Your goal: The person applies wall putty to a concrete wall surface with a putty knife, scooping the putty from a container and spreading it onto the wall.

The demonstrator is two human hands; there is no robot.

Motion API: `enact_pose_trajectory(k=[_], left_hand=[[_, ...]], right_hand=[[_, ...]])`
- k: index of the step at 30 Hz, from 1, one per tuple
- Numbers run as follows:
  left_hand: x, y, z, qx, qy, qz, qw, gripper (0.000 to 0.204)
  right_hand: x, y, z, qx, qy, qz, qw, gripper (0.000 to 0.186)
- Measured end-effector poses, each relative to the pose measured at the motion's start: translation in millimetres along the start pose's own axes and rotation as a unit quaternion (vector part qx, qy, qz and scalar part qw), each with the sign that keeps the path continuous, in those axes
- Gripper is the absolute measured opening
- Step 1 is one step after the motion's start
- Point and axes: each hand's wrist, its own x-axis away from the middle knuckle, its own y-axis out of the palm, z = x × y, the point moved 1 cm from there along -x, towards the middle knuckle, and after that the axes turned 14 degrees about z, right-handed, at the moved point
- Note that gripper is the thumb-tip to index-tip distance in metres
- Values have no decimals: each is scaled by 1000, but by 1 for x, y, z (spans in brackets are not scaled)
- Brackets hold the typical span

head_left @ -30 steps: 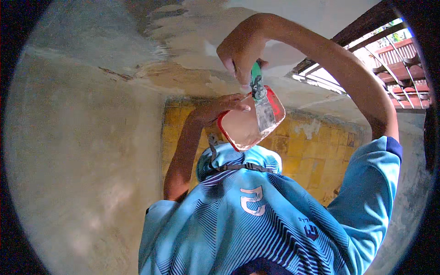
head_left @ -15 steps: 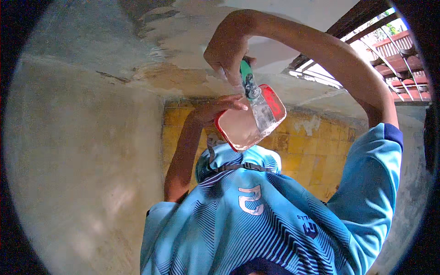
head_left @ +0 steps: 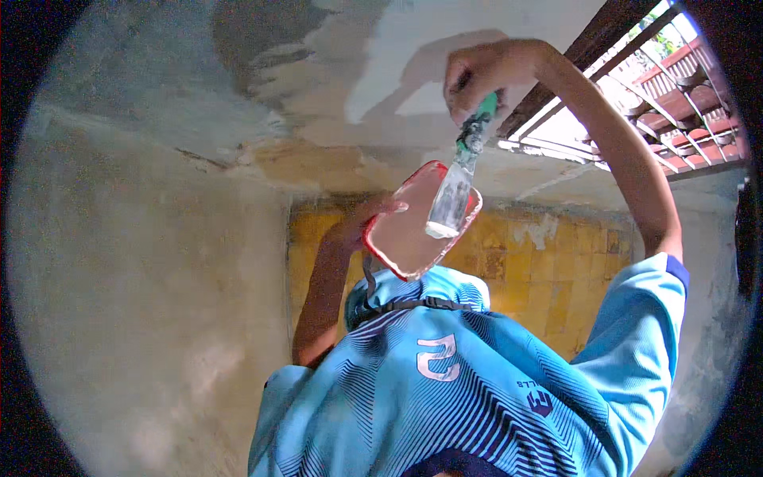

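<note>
My right hand (head_left: 481,75) is closed around the green handle of a putty knife (head_left: 453,195). Its metal blade is smeared with filler and points down, with a whitish dab of paste along the edge. Behind the blade is a red-rimmed rectangular container (head_left: 409,222) with rounded corners, coated inside with pinkish-beige putty. My left hand (head_left: 372,219) grips this container by its left side, thumb over the rim; the other fingers are mostly hidden. Whether the blade touches the container, I cannot tell.
A plastered wall (head_left: 334,95) with patchy grey, white and brown areas rises ahead. At the upper right is a window opening (head_left: 660,95) with dark wood and metal bars. Yellow tiles (head_left: 548,270) show beyond the container, and a bare grey wall (head_left: 143,278) stands at the left.
My right hand has moved right with the putty knife, and the blade now hangs more upright with paste on its edge. The container has shifted slightly downward and tilted.
</note>
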Motion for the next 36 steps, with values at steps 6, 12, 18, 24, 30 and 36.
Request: enact_pose_trajectory(k=[6,12,18,24,30,36], left_hand=[[13,39,98,121,-182,150,964,54],[11,28,99,178,-103,204,957,52],[1,45,112,172,-134,218,951,50],[21,66,141,184,-98,257,944,50],[10,-32,16,276,-110,223,929,51],[41,-14,44,207,-76,301,928,52]], right_hand=[[71,-10,67,-189,-122,249,942,27],[150,33,45,-394,-75,391,828,37],[160,67,41,-375,-190,649,634,37],[124,99,63,-213,-124,793,557,29],[98,99,71,-11,-128,854,505,29],[82,96,119,87,-163,845,502,31]])
